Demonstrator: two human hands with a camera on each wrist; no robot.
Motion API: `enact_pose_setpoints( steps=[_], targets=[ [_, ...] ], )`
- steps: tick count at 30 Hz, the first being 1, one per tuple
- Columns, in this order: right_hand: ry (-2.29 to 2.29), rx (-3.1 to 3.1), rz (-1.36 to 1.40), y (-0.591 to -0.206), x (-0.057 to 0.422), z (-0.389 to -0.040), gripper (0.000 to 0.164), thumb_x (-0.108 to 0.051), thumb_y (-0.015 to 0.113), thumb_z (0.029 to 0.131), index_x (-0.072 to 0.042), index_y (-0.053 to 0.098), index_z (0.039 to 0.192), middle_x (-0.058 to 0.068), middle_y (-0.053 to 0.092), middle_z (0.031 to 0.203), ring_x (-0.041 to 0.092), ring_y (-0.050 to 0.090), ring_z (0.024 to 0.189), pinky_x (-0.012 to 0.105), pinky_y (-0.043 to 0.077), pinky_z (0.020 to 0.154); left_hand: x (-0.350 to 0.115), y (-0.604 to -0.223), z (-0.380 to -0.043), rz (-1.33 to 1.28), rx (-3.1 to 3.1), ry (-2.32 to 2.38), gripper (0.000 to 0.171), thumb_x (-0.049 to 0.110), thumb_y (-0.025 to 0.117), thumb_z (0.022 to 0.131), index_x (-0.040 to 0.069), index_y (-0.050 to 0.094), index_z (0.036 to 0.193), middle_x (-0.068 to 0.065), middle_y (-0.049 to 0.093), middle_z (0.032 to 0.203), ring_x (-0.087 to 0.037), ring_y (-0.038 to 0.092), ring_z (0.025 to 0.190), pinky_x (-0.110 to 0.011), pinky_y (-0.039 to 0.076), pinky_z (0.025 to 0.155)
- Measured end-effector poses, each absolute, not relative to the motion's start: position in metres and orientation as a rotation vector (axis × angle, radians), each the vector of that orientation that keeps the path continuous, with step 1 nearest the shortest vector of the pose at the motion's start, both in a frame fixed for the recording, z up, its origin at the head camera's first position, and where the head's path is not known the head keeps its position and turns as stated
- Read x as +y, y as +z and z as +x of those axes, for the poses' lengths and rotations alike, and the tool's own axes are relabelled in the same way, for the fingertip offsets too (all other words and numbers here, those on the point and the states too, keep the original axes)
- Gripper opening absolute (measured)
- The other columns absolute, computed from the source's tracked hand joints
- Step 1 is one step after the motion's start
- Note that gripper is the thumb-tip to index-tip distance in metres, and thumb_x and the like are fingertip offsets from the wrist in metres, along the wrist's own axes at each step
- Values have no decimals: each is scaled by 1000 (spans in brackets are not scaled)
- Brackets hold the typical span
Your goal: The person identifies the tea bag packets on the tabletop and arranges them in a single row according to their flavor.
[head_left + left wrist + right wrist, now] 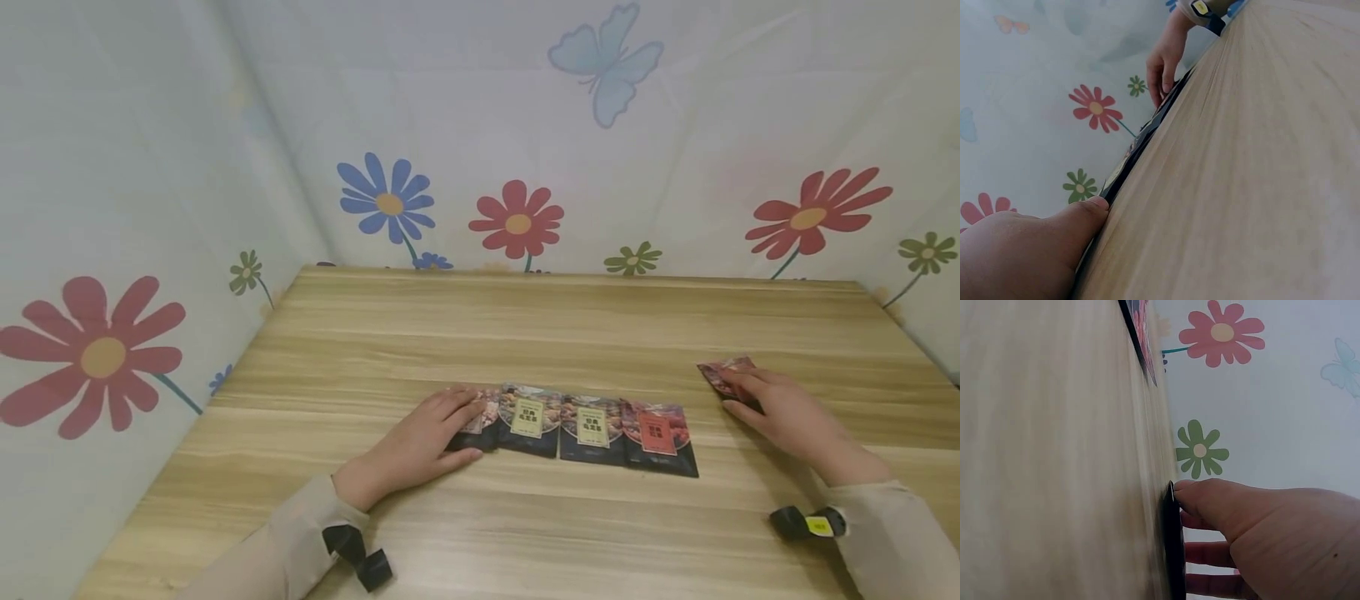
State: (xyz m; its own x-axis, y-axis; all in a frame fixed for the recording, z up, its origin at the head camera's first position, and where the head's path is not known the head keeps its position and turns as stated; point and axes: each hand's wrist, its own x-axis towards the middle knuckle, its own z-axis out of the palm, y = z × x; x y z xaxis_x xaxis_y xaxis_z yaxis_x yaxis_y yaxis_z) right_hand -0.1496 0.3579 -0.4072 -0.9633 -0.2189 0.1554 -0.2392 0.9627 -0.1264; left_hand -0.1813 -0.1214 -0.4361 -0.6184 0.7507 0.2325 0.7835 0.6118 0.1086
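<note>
Side by side on the table lies a row of dark tea sachets with printed labels. My left hand (423,437) rests over the leftmost sachet (486,421), covering much of it; in the left wrist view the thumb (1088,215) touches its near edge. To its right come a sachet with a pale yellow-green label (527,421), another similar one (591,429) and a red-labelled sachet (657,437). Farther right, apart from the row, my right hand (787,417) holds a reddish sachet (723,375) by its side, seen edge-on as a dark strip (1174,550) in the right wrist view.
The wood-grain table (525,333) runs back to a pale curtain (465,108) printed with flowers and a butterfly. Another stretch of flowered curtain (112,167) borders the left side. Dark straps (806,525) sit on both wrists.
</note>
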Motion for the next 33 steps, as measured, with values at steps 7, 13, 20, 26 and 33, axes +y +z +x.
enact_pose_setpoints(
  steps=[7,13,20,26,33],
  targets=[
    [198,-2991,317,-409,356,-144,50,-24,70,87,2,57,128,37,55,124,55,53,110,67,45,89,-118,-439,-180,-1287,-2683,-315,65,45,58,92,7,44,143,-15,45,147,-32,39,139,-46,31,118],
    [186,-3015,293,-407,348,-138,51,-26,68,88,1,57,130,35,55,125,55,51,112,68,43,91,-118,-438,-178,-1282,-2685,-330,64,45,59,92,7,45,142,-15,46,146,-32,40,138,-46,32,118],
    [182,-3025,295,-406,341,-136,51,-28,68,89,0,58,129,35,56,125,55,52,112,68,44,91,-119,-438,-178,-1280,-2689,-341,64,45,59,92,7,45,142,-15,45,147,-32,39,139,-46,31,118],
    [178,-3034,299,-403,334,-134,52,-30,67,89,0,56,131,34,56,126,54,51,114,67,43,93,-119,-438,-179,-1284,-2680,-342,63,45,57,93,7,45,142,-16,46,146,-33,39,138,-47,31,118],
    [146,-3011,352,-403,330,-131,50,-29,69,88,-2,59,129,31,57,125,53,53,113,66,45,91,-119,-437,-181,-1284,-2683,-329,65,45,58,92,7,44,143,-16,46,146,-33,40,139,-46,30,118]
  ],
)
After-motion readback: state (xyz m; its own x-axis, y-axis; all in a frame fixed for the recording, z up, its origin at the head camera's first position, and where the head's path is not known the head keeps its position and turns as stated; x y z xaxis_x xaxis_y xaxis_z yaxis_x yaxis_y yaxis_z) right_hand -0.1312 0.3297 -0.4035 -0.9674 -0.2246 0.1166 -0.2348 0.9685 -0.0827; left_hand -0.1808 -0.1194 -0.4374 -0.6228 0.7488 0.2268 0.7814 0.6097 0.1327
